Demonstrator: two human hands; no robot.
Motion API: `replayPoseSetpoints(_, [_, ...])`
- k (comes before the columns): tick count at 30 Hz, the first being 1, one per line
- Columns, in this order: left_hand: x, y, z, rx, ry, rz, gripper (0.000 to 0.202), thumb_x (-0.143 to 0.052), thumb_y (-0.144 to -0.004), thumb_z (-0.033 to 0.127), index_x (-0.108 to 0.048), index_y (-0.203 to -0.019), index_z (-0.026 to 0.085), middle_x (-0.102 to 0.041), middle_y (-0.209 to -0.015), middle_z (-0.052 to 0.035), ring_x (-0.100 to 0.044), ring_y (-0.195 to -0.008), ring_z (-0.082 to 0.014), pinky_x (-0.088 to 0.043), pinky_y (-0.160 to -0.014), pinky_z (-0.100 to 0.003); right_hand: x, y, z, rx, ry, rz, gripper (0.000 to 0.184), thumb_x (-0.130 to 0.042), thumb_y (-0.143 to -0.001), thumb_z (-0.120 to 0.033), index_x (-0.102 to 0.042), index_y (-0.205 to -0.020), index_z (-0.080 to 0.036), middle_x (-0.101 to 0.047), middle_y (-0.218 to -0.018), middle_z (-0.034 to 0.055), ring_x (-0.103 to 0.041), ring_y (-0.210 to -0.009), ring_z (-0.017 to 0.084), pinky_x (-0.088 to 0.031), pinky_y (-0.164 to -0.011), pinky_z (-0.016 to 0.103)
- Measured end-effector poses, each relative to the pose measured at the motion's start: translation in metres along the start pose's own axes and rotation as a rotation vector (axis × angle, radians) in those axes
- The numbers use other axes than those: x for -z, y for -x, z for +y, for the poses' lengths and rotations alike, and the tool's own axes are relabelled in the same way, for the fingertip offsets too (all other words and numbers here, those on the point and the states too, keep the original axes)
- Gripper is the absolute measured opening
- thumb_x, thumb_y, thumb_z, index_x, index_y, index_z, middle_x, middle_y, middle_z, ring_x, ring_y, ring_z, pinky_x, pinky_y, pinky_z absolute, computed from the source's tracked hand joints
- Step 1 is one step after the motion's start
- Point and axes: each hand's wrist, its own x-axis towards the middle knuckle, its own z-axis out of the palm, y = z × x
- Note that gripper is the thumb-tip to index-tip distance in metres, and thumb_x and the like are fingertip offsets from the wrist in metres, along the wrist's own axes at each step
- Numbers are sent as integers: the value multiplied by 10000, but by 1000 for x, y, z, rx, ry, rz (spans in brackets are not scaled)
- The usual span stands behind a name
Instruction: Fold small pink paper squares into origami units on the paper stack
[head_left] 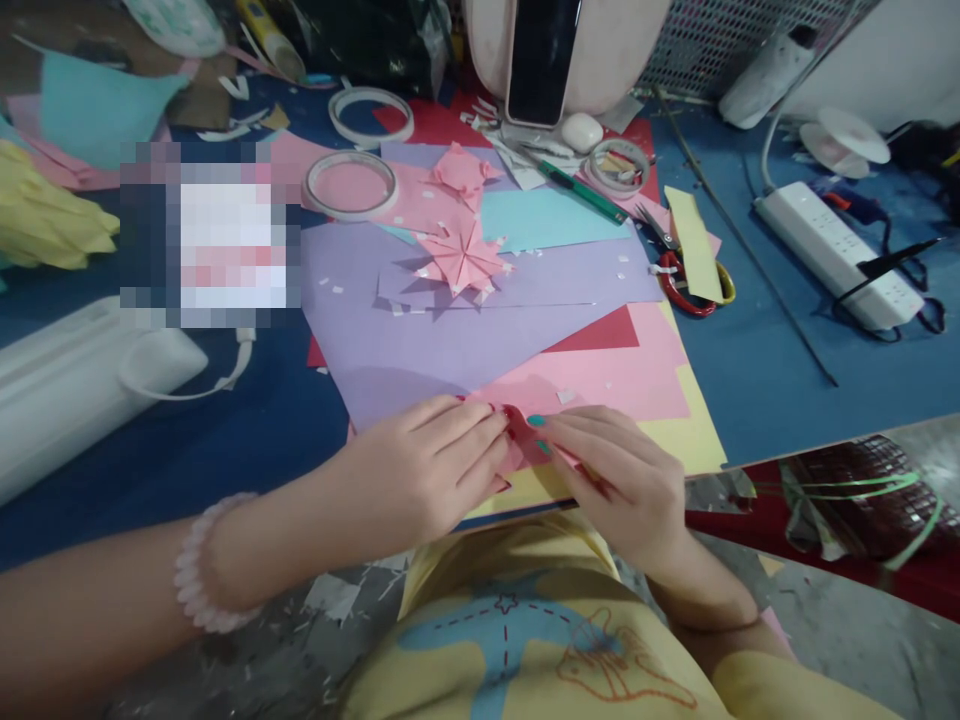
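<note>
Close to the table's near edge, both my hands are on a small folded piece of red and pink paper (524, 436), mostly covered by the fingers. My left hand (439, 462) has its fingers pressed together over the paper's left side. Thumb and fingers of my right hand (624, 468) pinch its right side. Beyond them, a pink folded paper star (463, 257) and a smaller pink folded paper piece (457, 172) rest on coloured sheets. A large purple sheet (405, 335) lies just ahead of my hands, over pink paper (600, 378) and yellow paper (686, 440).
Tape rolls (351, 185), a green cutter (581, 190) and red-handled scissors (686, 290) lie farther back. At right are a thin rod (750, 245) and a white power strip (840, 255). A phone (544, 60) leans upright behind. A white device (82, 375) occupies the left.
</note>
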Motion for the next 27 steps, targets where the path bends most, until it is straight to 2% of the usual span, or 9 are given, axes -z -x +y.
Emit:
replayPoseSetpoints(3, [-1,0,0,17,16,18,362,-402,-1105,171,-736,-1036,49,-796,-1053,-135,-748,-962,-251,-607,-838,-381,2,-1,2,75,-42,-56,297,-515,-973,-20,-741,-1061,-193,-824,-975,61,-787,-914,205,-660,-781,355])
replayPoseSetpoints(8, [-1,0,0,48,21,30,381,-400,-1107,186,-740,-1004,47,-799,-1020,-134,-755,-947,-248,-620,-850,-375,6,4,2,89,-54,-134,261,-527,-972,-28,-707,-1119,-148,-823,-1017,95,-788,-1006,217,-680,-821,353])
replayPoseSetpoints(13, [0,-1,-2,25,22,20,397,-394,-1101,168,-749,-975,43,-801,-982,-140,-767,-908,-249,-635,-859,-372,8,8,4,172,-45,-155,220,-501,-1025,-83,-714,-996,-131,-808,-1100,152,-775,-1079,218,-672,-925,358])
replayPoseSetpoints(17, [1,-1,-2,28,14,17,390,-424,-1102,208,-744,-961,36,-796,-970,-150,-766,-915,-252,-634,-880,-367,8,7,5,201,-11,-184,262,-476,-1054,-117,-725,-976,-149,-810,-1118,125,-768,-1107,227,-670,-935,380])
replayPoseSetpoints(23, [2,-1,-3,37,-6,-13,385,-453,-1098,253,-728,-923,49,-786,-923,-143,-764,-888,-262,-639,-817,-380,11,7,6,213,19,-242,255,-490,-1044,-120,-741,-1010,-144,-814,-1109,109,-754,-1143,217,-630,-1013,389])
replayPoseSetpoints(25, [3,-1,-4,50,-4,-3,349,-467,-1095,252,-727,-957,65,-791,-975,-137,-763,-928,-256,-634,-850,-380,12,7,7,218,25,-261,250,-499,-1034,-117,-746,-1016,-149,-814,-1116,103,-748,-1157,214,-617,-1035,393])
replayPoseSetpoints(27, [2,-1,-3,58,7,8,293,-472,-1091,220,-720,-1065,67,-792,-1079,-133,-756,-1021,-251,-615,-925,-382,12,7,8,224,25,-271,253,-499,-1031,-117,-749,-1010,-148,-814,-1117,101,-749,-1155,209,-605,-1055,394])
